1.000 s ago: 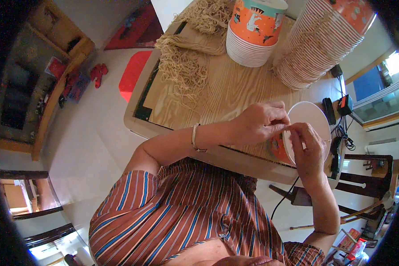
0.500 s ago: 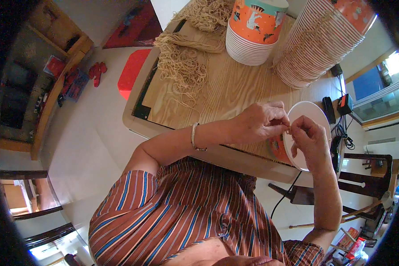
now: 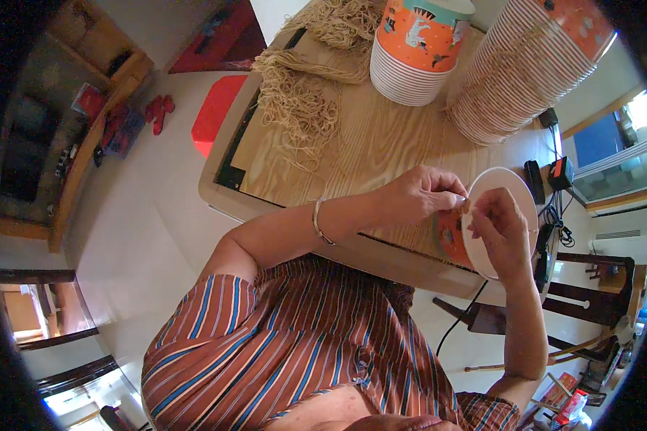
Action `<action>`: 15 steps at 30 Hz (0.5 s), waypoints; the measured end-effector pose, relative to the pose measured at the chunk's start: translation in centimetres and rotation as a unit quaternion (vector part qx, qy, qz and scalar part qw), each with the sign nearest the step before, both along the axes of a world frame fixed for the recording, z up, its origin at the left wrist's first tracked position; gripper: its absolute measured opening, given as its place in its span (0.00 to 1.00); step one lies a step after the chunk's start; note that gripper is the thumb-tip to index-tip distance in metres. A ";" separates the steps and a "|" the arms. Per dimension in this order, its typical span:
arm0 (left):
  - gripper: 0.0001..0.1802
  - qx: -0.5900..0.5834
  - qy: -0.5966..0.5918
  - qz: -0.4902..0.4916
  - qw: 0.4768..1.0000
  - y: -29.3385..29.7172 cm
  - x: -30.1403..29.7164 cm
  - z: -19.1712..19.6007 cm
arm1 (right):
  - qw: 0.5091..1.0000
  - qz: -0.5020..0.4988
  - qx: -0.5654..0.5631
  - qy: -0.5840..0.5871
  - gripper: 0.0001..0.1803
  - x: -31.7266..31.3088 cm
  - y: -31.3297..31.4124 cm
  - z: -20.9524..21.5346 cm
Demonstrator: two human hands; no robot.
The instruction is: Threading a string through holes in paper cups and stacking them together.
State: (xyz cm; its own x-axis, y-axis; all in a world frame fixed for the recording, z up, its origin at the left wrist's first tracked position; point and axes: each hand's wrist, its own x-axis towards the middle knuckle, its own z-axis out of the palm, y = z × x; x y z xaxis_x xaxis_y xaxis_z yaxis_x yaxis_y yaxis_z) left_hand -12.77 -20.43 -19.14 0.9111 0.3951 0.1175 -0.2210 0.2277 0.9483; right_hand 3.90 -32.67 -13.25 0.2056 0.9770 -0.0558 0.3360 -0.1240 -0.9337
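An orange paper bucket [image 3: 449, 233] with a white rim lies tipped on its side at the table's near right, its pale open mouth [image 3: 494, 178] turned to the right. My left hand [image 3: 425, 194] reaches across to the rim, thumb and forefinger pinched on a small bit of tan string. Right beside it, in front of the mouth, my right hand [image 3: 503, 228] is closed, its fingertips meeting the same string; its fingers partly hide what they grip. A loose tangle of tan string [image 3: 295, 100] lies at the far left of the table.
Two stacks of nested paper buckets stand at the back, a shorter one [image 3: 413, 68] and a taller leaning one [image 3: 525, 75] with string draped over it. Black adapters and cables [image 3: 553, 208] lie by the right edge. A red stool [image 3: 216, 115] stands left of the table.
My left fingertips have shifted slightly up at the rim, and the right hand has turned a little, its fingers more curled. The bucket stays nearly in place.
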 end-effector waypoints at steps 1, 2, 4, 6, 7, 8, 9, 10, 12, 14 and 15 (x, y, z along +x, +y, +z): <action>0.11 -0.018 -0.006 -0.005 1.000 0.0 0.1 -0.2 | 0.999 -0.002 0.031 -0.007 0.05 -0.1 0.0 0.0; 0.11 -0.017 -0.007 -0.005 1.000 0.1 0.2 -0.2 | 0.999 -0.003 0.032 -0.007 0.05 -0.4 0.0 0.5; 0.12 -0.019 0.001 -0.015 1.000 0.2 0.4 -0.3 | 0.998 -0.015 0.044 -0.034 0.08 -1.1 0.0 1.8; 0.12 -0.020 -0.007 -0.019 1.000 0.3 0.4 -0.3 | 0.993 0.000 0.062 -0.100 0.09 -1.5 -0.1 2.0; 0.12 -0.022 -0.014 -0.021 0.999 0.3 0.4 -0.3 | 0.983 0.016 0.080 -0.164 0.11 -1.6 -0.1 2.1; 0.12 -0.022 -0.015 -0.021 0.999 0.3 0.4 -0.3 | 0.983 0.016 0.081 -0.164 0.11 -1.7 -0.1 2.3; 0.11 -0.011 -0.007 -0.016 1.000 0.3 0.4 -0.1 | 0.968 0.030 0.104 -0.227 0.11 -1.8 -0.1 2.5; 0.11 -0.001 -0.001 -0.013 1.000 0.4 0.4 0.0 | 0.948 0.042 0.126 -0.289 0.11 -1.9 -0.1 2.7; 0.10 0.031 0.001 -0.008 0.999 0.6 0.4 0.5 | 0.939 0.045 0.142 -0.311 0.11 -2.0 0.0 2.9; 0.10 0.062 0.001 -0.001 0.998 0.7 0.3 1.0 | 0.916 0.067 0.154 -0.364 0.10 -1.9 0.1 3.0; 0.09 0.092 -0.006 -0.001 0.996 0.8 0.2 1.2 | 0.916 0.068 0.154 -0.364 0.10 -1.9 0.1 3.0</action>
State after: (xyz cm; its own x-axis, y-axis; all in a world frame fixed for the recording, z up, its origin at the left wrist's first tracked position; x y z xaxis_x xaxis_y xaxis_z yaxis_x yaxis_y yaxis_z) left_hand -12.56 -19.64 -17.99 0.9099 0.3637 0.1993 -0.2331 0.0510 0.9711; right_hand 2.04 -32.57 -10.24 -0.0459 0.9428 0.3303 0.8766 0.1965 -0.4393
